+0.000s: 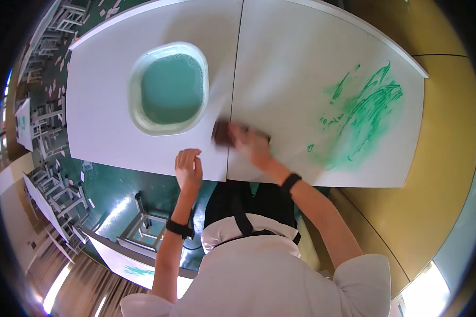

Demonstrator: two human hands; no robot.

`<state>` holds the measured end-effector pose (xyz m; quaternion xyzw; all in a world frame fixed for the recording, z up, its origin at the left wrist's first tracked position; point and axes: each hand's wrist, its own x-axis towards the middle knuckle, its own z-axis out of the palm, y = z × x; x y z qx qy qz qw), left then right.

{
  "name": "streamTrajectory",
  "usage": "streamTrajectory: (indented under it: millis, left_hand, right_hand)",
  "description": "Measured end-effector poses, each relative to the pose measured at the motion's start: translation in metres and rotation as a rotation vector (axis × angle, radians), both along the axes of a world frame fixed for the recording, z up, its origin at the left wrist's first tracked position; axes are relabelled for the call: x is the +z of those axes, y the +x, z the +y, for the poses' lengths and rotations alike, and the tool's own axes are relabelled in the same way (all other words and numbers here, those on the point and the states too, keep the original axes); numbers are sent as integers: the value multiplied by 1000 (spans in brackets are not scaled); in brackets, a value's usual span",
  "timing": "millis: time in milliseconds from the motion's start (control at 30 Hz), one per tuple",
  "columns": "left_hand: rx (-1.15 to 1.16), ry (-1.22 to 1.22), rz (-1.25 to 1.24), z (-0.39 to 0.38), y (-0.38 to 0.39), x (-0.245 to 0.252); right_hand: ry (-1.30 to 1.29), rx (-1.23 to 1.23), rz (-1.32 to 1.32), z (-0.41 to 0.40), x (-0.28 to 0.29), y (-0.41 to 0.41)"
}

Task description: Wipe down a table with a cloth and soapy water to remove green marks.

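Note:
My right hand (254,148) is blurred by motion and grips a dark brown, block-shaped object (223,133), perhaps a sponge, over the seam between two white tabletops. Near the front edge of the left tabletop (99,130), my left hand (189,168) has loosely curled fingers and holds nothing. A white plastic basin (135,115) of cloudy green-tinted water (172,89) stands beyond it on the same tabletop. Smeared green paint (365,115) covers part of the right tabletop (277,79). Whether the brown object touches the surface cannot be told.
A raised white rim (365,25) runs along the far side of the tables. Yellow panelling (440,158) lies to the right. A stool (142,228) stands at the lower left, near another white table with green smears (139,271). More stools and scattered papers are on the green floor at far left.

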<state>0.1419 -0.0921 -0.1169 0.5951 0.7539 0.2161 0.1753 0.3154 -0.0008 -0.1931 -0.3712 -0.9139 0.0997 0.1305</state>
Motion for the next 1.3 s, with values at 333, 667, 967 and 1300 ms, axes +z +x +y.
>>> streamTrajectory:
  millis: [333,667,967,1300]
  left_hand:
    - [284,-15,-176,-45,-13,5]
    - [327,-28,-179,-48,-17,8]
    - [134,13,-202,-21,-8,4]
    - [-303,-16,-46,55,28,-7]
  right_hand:
    - [-68,-418,107,90,12,31]
    - [-126,538,-95,-31,2,17]
    - [-343,-361,-138,-8,-6,4]
    - [-195,-596,-46,-15,19,163]
